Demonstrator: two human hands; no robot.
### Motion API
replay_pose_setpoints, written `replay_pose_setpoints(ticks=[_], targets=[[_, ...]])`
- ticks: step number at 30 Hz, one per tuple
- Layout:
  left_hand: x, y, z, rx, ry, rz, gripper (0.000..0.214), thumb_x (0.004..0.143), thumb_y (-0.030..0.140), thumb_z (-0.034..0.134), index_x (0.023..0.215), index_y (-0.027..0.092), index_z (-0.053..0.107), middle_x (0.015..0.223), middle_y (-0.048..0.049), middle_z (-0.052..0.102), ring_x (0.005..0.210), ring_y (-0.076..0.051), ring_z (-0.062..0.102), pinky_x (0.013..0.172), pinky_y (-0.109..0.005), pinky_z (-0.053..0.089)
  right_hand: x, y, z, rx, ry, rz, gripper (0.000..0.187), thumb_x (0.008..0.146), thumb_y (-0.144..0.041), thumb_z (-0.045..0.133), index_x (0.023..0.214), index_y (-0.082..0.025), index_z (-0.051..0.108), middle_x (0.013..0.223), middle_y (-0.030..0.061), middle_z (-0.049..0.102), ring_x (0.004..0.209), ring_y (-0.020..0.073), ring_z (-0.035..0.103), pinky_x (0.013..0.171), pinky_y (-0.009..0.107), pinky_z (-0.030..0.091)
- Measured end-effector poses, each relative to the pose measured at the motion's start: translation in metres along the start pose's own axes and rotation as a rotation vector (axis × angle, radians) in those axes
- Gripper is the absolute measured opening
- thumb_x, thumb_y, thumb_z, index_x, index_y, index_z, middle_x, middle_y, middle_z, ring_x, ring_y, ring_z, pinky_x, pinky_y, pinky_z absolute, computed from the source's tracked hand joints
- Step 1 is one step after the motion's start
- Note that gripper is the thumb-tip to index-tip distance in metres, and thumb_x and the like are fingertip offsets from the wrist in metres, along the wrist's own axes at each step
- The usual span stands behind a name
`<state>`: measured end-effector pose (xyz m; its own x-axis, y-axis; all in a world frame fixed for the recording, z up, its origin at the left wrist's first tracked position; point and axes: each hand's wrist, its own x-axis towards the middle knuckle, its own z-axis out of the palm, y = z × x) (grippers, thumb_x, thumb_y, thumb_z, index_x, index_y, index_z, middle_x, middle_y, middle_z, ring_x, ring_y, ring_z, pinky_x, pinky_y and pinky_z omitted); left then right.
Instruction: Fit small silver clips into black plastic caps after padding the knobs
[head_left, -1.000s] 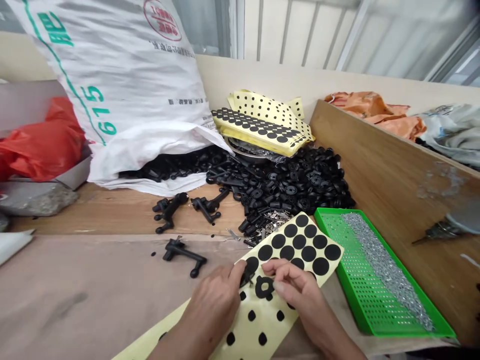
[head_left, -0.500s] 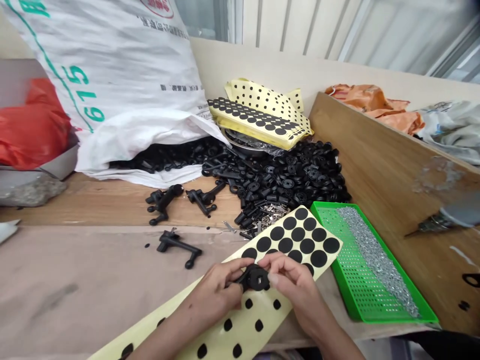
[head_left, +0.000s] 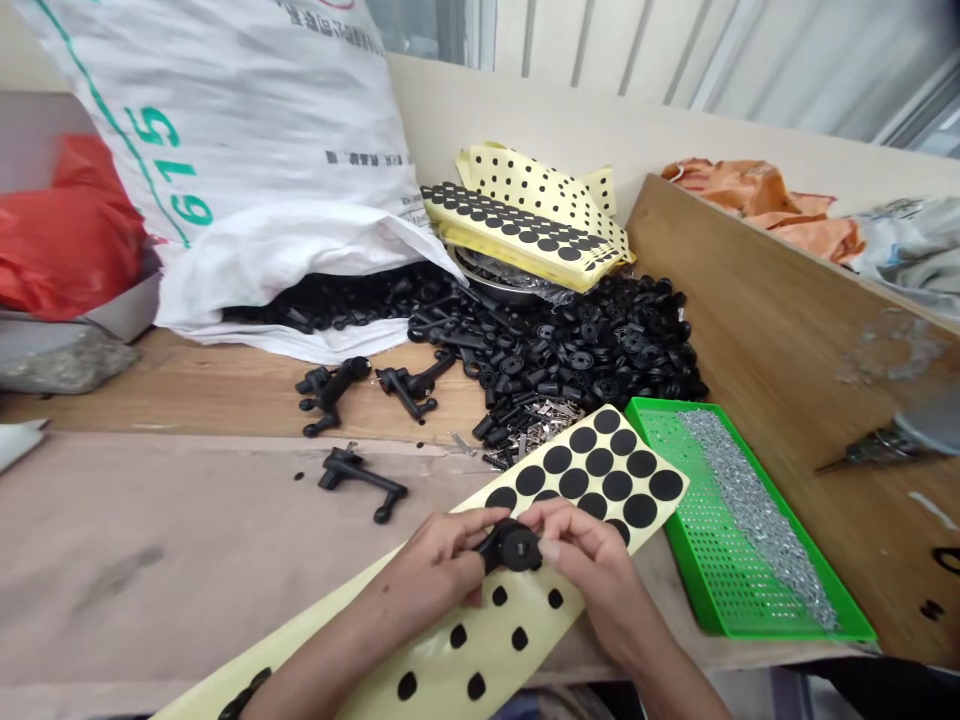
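Note:
My left hand (head_left: 442,562) and my right hand (head_left: 585,555) meet over a yellow backing sheet (head_left: 525,630) and together pinch a small round black plastic part (head_left: 514,545). Both hands have their fingers closed on it. The sheet lies slantwise on the table; its far end carries several round black pads (head_left: 600,465), and its near end shows only small black dots. A loose black lever-shaped part (head_left: 360,478) lies to the left of my hands.
A heap of black plastic parts (head_left: 592,350) spills from a big white sack (head_left: 247,150). A green perforated tray (head_left: 742,525) with small metal pieces sits at right beside a slanted wooden board (head_left: 787,330). More yellow pad sheets (head_left: 525,225) lie behind. A red bag (head_left: 67,230) sits at left.
A second ago my hands were pressed on the sheet around a black gear-shaped piece. Now they hold the round black part lifted just above the sheet. The view shifted slightly.

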<state>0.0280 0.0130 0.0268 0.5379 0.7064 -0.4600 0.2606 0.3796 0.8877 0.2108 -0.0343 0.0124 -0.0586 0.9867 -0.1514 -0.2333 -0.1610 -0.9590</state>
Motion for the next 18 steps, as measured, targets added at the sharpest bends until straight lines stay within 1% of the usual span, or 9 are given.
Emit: replay_pose_setpoints(ticks=[5,8,12,14,18], targets=[[-0.0004,0.003,0.0011,0.037,-0.006,0.013,0.063,0.06,0.021,0.048,0.122,0.01,0.056,0.06,0.0029,0.059,0.05,-0.01,0.044,0.05,-0.021,0.032,0.0033,0.0024,0.0003,-0.05,-0.008,-0.03,0.01,0.075,-0.021,0.062,0.066,-0.019,0.059,0.096,0.0055,0.062,0.091,0.0196,0.056,0.079,0.028,0.042],[-0.0017,0.0031,0.0009,0.047,0.001,0.008,0.063,0.061,0.021,0.048,0.123,0.012,0.056,0.059,0.004,0.057,0.049,-0.009,0.042,0.048,-0.02,0.029,0.0034,0.0027,0.0,-0.067,-0.017,-0.036,0.011,0.076,-0.021,0.062,0.066,-0.019,0.058,0.096,0.0055,0.062,0.091,0.0195,0.056,0.078,0.028,0.042],[-0.0027,0.0031,-0.0003,0.084,-0.024,0.026,0.06,0.063,0.019,0.047,0.121,0.013,0.058,0.053,0.0057,0.054,0.046,-0.009,0.036,0.046,-0.019,0.027,0.0019,0.0017,-0.0001,-0.107,-0.021,-0.045,0.011,0.077,-0.02,0.061,0.067,-0.019,0.057,0.096,0.0054,0.061,0.09,0.0191,0.056,0.077,0.028,0.043],[-0.0025,0.0029,-0.0009,0.084,-0.038,0.041,0.056,0.064,0.019,0.047,0.119,0.013,0.06,0.054,0.0055,0.054,0.047,-0.008,0.037,0.046,-0.019,0.027,0.0012,0.0015,-0.0003,-0.126,-0.024,-0.046,0.011,0.077,-0.02,0.06,0.067,-0.019,0.057,0.096,0.0051,0.061,0.09,0.0186,0.056,0.076,0.027,0.043],[-0.0012,0.0009,-0.002,0.1,-0.044,0.04,0.056,0.067,0.019,0.047,0.121,0.013,0.058,0.054,0.0048,0.053,0.049,-0.01,0.041,0.048,-0.02,0.028,0.0011,0.0011,-0.0007,-0.16,-0.032,-0.051,0.01,0.078,-0.02,0.059,0.068,-0.019,0.057,0.097,0.0054,0.061,0.088,0.018,0.057,0.072,0.026,0.043]])
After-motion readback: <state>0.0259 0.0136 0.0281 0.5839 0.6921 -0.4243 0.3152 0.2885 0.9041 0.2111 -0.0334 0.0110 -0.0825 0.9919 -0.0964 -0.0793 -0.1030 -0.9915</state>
